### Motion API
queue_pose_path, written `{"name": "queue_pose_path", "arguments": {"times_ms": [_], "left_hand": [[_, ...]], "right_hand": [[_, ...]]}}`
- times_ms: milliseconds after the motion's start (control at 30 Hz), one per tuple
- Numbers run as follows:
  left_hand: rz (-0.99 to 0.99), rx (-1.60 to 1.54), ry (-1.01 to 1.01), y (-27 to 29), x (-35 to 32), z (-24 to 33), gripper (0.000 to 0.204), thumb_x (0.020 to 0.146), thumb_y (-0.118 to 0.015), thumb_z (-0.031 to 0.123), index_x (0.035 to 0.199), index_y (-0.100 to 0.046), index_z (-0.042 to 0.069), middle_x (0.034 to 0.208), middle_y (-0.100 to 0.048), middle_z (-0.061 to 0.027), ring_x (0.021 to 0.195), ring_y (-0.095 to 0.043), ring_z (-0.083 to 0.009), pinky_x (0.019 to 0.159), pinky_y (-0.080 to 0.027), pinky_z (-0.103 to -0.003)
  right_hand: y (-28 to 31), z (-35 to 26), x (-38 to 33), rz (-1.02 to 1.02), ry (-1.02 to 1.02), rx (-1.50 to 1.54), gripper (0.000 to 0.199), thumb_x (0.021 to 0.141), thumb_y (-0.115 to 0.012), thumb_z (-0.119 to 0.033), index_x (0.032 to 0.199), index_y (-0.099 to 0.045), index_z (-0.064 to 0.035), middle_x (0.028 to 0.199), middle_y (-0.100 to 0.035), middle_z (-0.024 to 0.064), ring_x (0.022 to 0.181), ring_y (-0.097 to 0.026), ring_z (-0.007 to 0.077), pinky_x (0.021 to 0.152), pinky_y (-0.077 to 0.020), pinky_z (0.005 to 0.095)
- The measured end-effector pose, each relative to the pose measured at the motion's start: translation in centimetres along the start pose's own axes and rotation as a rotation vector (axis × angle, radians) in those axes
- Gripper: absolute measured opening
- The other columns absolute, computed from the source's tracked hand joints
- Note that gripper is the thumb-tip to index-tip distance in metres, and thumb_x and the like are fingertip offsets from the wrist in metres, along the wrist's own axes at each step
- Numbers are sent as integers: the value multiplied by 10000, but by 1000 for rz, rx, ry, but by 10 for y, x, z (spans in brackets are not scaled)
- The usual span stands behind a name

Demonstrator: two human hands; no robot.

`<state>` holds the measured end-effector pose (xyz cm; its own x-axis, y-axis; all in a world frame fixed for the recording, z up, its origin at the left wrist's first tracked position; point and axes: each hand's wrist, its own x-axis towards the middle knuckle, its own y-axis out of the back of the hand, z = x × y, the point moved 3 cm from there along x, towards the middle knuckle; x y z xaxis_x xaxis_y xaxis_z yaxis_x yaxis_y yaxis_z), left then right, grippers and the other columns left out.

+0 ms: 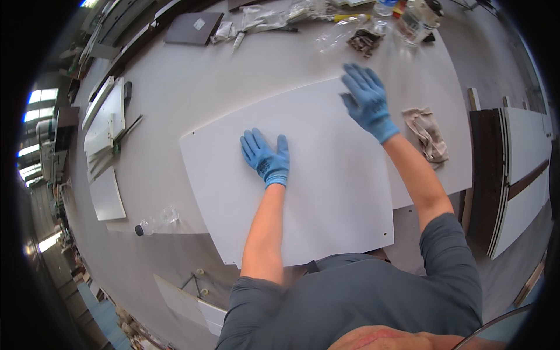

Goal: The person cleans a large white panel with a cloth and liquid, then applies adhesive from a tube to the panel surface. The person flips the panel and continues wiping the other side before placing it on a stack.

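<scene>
A large white panel (326, 204) with small dark holes near its corners lies on the pale table in front of me, its near edge by my body. My left hand (266, 157), in a blue glove, rests flat on the panel with its fingers spread. My right hand (366, 100), also gloved in blue, is at the panel's far right corner, fingers stretched out and slightly blurred. Whether its palm touches the panel, I cannot tell. Neither hand holds anything. To the right of my right forearm lies a crumpled beige cloth (427, 133).
A clear plastic bottle (157, 221) lies at the table's near left edge. White boards (108, 128) are piled at the left. A dark square panel (194, 28), a dark rag (365, 42) and a large clear jug (417, 23) sit at the back. More panels (528, 151) stand at right.
</scene>
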<state>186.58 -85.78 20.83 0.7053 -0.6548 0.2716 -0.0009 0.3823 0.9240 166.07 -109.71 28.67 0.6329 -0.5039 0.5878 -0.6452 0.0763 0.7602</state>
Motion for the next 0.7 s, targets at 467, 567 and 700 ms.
{"name": "queue_pose_path", "arguments": {"times_ms": [467,567,700], "left_hand": [[-6,-84,18,-4,5,-11,793,905,-717,470,1473,-515,-46,1546,-463,-301,1473,-375,-493,1231,-266,-573],[-17,-103,17,-3,6,-13,801,908,-713,474,1479,-507,-49,1558,-443,-309,1478,-368,-495,1229,-263,-580],[-40,-103,23,-3,6,-13,820,911,-711,493,1482,-499,-57,1567,-420,-325,1484,-349,-505,1221,-264,-589]], "right_hand": [[-347,-45,248,-506,303,-341,428,978,-496,-180,1368,-658,-112,1482,-602,145,1421,-515,311,1170,-372,498],[-361,-48,250,-391,447,-470,330,970,-536,-176,1220,-746,-129,1319,-708,120,1273,-626,286,1019,-481,492],[-355,-54,250,-476,370,-620,254,965,-562,-173,1034,-804,-140,1038,-796,79,973,-740,265,804,-537,473]]}}
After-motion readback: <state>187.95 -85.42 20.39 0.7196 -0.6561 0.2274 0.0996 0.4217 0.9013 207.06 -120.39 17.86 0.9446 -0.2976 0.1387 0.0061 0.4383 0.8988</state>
